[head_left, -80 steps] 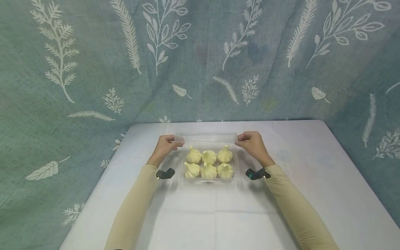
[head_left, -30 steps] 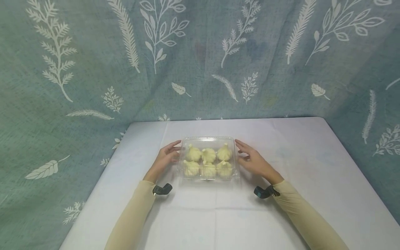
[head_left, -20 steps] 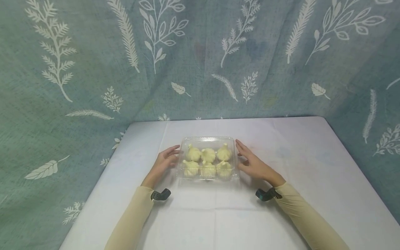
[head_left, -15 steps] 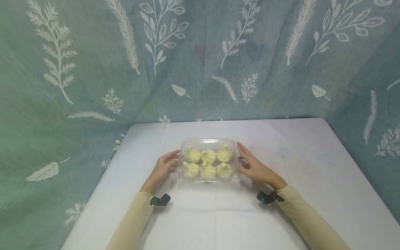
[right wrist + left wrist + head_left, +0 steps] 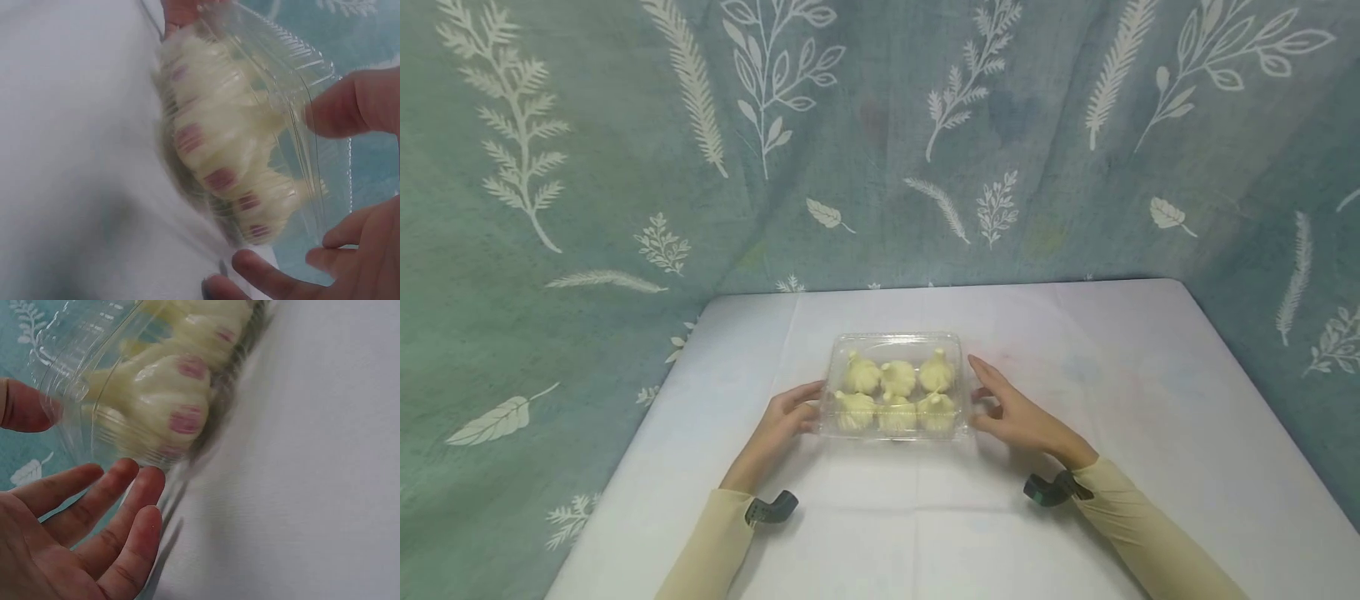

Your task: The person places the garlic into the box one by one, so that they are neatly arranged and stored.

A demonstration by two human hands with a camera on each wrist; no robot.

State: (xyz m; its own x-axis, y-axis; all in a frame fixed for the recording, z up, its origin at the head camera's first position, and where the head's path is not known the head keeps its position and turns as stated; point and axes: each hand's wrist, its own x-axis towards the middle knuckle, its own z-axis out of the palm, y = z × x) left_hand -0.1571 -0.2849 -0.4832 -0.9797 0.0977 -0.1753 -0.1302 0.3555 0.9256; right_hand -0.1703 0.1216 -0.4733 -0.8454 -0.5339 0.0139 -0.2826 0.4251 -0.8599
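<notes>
A clear plastic clamshell box (image 5: 898, 340) with its lid down sits mid-table. Inside lie several pale garlic bulbs (image 5: 898, 379) in two rows; purple-pink patches mark their sides in both wrist views. My left hand (image 5: 784, 421) is at the box's left side, its fingers (image 5: 145, 487) loosely extended by the lower wall and the thumb at the lid. On the opposite side my right hand (image 5: 1018, 412) has its thumb (image 5: 340, 109) against the lid's edge and its fingers spread low along the wall. Neither hand curls round the box.
A white cloth (image 5: 917, 533) with faint creases covers the table. Behind and at both sides hangs a blue-green curtain (image 5: 880, 208) with white leaf prints. Dark wrist cameras (image 5: 771, 507) jut inward from the sleeves.
The lid, pinched at its raised edge by both hands earlier, now lies down over the garlic. Both hands have moved down to the box's sides, and the box has shifted slightly nearer.
</notes>
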